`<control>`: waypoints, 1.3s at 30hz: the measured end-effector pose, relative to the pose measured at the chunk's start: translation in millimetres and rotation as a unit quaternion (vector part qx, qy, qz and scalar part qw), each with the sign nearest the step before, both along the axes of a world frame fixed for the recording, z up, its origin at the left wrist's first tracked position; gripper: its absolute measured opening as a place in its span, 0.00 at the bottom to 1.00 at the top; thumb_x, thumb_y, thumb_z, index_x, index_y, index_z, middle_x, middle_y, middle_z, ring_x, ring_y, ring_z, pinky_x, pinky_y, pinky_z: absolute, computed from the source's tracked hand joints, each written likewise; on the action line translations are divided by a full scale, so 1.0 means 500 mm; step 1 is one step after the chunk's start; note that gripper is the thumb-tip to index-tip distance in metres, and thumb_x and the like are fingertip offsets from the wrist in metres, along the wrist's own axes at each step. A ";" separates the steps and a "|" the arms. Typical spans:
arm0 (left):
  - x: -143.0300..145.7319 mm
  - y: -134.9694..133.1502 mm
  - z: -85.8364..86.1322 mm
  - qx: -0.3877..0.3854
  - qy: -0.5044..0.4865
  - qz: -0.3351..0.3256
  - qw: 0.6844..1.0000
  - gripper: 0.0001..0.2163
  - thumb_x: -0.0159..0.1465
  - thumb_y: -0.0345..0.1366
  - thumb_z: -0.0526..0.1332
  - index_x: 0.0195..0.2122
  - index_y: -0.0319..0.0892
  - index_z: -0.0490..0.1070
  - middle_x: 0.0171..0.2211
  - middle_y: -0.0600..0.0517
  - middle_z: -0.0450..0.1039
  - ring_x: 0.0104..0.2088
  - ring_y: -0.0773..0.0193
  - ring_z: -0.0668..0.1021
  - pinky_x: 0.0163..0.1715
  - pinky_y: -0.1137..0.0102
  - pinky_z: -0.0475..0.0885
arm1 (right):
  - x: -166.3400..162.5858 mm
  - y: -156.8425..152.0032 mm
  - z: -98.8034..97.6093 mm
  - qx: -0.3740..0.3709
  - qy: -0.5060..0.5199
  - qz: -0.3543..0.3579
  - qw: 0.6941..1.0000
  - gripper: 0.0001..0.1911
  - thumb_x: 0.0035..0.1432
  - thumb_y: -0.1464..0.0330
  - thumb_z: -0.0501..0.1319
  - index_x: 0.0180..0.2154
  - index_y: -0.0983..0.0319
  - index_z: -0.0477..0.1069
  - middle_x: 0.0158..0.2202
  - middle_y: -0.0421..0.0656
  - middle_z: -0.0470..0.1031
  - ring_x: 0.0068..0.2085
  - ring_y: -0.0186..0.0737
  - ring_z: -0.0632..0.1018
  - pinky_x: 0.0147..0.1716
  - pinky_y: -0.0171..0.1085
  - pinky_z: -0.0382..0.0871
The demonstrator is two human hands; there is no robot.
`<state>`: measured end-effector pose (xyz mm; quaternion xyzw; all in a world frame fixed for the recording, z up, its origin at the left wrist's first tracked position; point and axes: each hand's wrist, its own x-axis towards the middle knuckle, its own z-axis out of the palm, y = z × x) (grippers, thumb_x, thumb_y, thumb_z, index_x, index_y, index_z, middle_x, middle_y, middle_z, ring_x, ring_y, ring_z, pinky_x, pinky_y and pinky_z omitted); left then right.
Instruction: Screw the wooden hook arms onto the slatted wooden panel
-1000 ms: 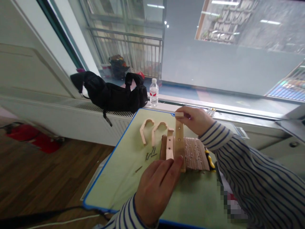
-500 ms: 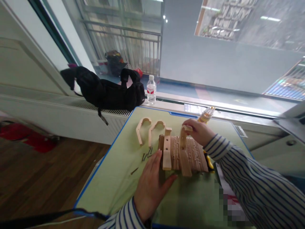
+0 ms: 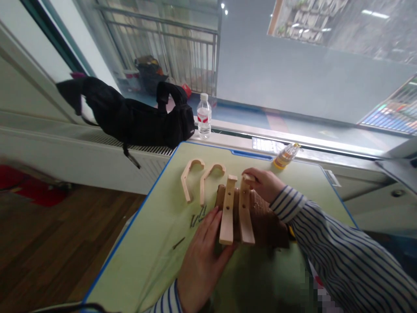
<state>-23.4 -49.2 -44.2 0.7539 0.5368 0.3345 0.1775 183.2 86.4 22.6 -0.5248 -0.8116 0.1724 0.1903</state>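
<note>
A slatted wooden panel (image 3: 263,219) lies on the green table mat (image 3: 156,243) with two pale wooden bars (image 3: 236,208) on its left part. My left hand (image 3: 202,256) rests against the panel's near left edge, fingers stretched out and touching the left bar. My right hand (image 3: 263,184) is closed on the far end of the right bar. Two curved wooden pieces (image 3: 198,180) lie to the left of the panel. Several dark screws (image 3: 197,217) lie scattered near my left hand.
A black bag (image 3: 137,119) and a water bottle (image 3: 203,121) sit on the window sill behind the table. A small yellow bottle (image 3: 285,156) lies at the table's far edge. Wooden floor (image 3: 48,243) lies left of the table; glass window ahead.
My right hand lowered the upright bar it held onto the panel beside the other bar. My left hand slid from the bar's foot to the panel's left edge. The camera moved closer.
</note>
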 end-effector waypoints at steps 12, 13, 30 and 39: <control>0.011 0.014 0.000 0.035 0.018 -0.008 0.999 0.33 0.58 0.49 0.61 0.60 0.40 0.53 0.59 0.42 0.60 0.61 0.50 0.61 0.57 0.52 0.63 | -0.002 0.011 -0.027 0.002 0.004 0.009 1.000 0.12 0.58 0.69 0.51 0.42 0.64 0.69 0.28 0.43 0.75 0.28 0.35 0.74 0.30 0.32 0.64; 0.011 0.013 0.000 0.032 0.019 -0.009 0.999 0.32 0.59 0.48 0.61 0.60 0.40 0.53 0.59 0.42 0.60 0.61 0.50 0.61 0.57 0.52 0.63 | -0.002 0.011 -0.029 0.001 0.006 0.009 1.000 0.12 0.58 0.69 0.51 0.42 0.64 0.69 0.28 0.43 0.75 0.28 0.34 0.74 0.29 0.32 0.64; -0.003 0.016 -0.003 0.024 0.029 -0.051 0.998 0.26 0.65 0.39 0.55 0.62 0.41 0.49 0.61 0.47 0.58 0.63 0.54 0.56 0.58 0.55 0.60 | -0.010 0.007 -0.030 -0.015 0.015 0.043 0.999 0.12 0.62 0.67 0.49 0.42 0.63 0.68 0.33 0.45 0.76 0.33 0.37 0.76 0.35 0.35 0.66; -0.006 0.015 -0.001 0.035 0.038 -0.057 0.997 0.26 0.66 0.40 0.54 0.63 0.40 0.49 0.61 0.46 0.58 0.63 0.54 0.56 0.57 0.56 0.61 | -0.009 0.004 -0.031 -0.008 0.010 0.040 0.999 0.12 0.61 0.67 0.49 0.42 0.63 0.68 0.32 0.45 0.76 0.32 0.36 0.75 0.34 0.35 0.66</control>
